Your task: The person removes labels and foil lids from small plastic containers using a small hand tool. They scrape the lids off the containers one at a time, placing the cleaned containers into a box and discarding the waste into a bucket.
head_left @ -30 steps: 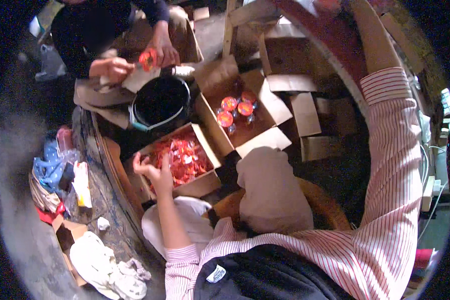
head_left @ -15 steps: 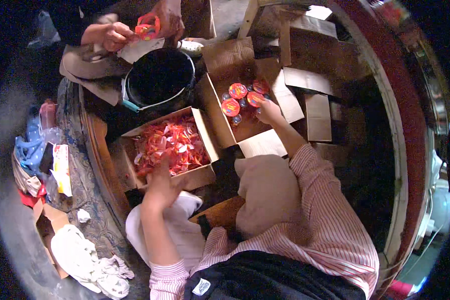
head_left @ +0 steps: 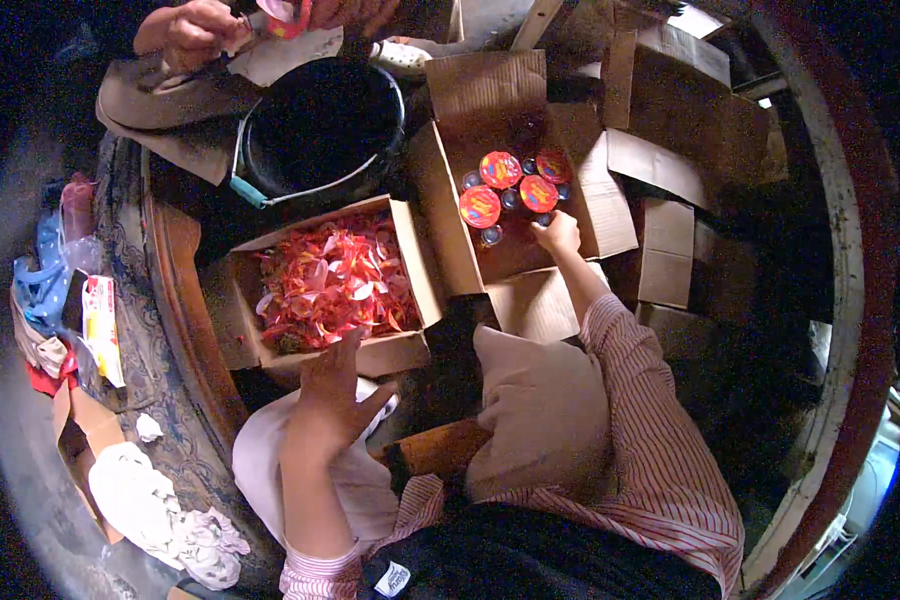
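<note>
Where the right hand [head_left: 560, 233] enters the open cardboard box [head_left: 518, 256], its fingertips are drawn close together at a small dark round piece [head_left: 544, 218]; whether the grip is fastened on it, one cannot tell. Left hand [head_left: 328, 402]: grip wide, fingers extended, thumb held apart, at the near wall of the scrap box [head_left: 417, 270].

Inside the open cardboard box: four red-topped round items [head_left: 500, 169], grouped close together, with several small dark round pieces among and beside them. Flaps folded outward, the near one beneath the right forearm.

Inside the scrap box: red and pale scraps [head_left: 340, 285], a loose heap covering the bottom. Position: left of the open cardboard box, near it.

Beyond the scrap box: one black bucket [head_left: 320, 125], pale wire handle with a teal sleeve. Behind it, a co-worker's hands [head_left: 195, 35] at a red-rimmed item [head_left: 285, 17], partly cut off by the upper edge.

Right side: cardboard pieces [head_left: 667, 250], beside the open cardboard box.

Left side, outward: patterned fabric [head_left: 155, 345]; one white, yellow and red packet [head_left: 102, 325]; blue cloth [head_left: 42, 280]; one crumpled white piece [head_left: 148, 428]; white cloth [head_left: 130, 490], heaped beside a small open carton [head_left: 75, 440].
</note>
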A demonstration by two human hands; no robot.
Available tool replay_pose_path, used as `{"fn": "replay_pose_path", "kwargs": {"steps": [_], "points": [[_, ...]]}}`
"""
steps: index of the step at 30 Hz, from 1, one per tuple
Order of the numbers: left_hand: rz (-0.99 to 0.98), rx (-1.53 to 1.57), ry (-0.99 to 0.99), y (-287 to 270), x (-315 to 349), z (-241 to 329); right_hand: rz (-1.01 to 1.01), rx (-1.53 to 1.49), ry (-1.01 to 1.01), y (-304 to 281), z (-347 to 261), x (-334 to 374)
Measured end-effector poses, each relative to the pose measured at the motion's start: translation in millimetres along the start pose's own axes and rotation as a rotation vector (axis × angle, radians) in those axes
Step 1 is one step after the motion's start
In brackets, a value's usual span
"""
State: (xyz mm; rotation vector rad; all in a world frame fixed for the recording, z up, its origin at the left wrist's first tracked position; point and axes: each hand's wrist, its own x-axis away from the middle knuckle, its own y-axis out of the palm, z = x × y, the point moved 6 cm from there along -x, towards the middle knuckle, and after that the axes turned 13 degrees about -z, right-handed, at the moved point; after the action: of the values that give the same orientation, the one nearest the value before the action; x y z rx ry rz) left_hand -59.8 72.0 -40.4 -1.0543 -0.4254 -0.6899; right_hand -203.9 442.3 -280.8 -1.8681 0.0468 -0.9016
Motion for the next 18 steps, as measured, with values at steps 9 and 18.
{"fn": "replay_pose_path", "kwargs": {"steps": [9,18], "points": [[0.102,0.018,0.069,-1.2,-3.5,2.8,-0.001,0.080,-0.350,-35.5,10.1,42.5],[0.175,0.470,0.177,-25.3,23.8,24.6,0.262,0.004,-1.180,-156.9,-94.1,252.6]]}}
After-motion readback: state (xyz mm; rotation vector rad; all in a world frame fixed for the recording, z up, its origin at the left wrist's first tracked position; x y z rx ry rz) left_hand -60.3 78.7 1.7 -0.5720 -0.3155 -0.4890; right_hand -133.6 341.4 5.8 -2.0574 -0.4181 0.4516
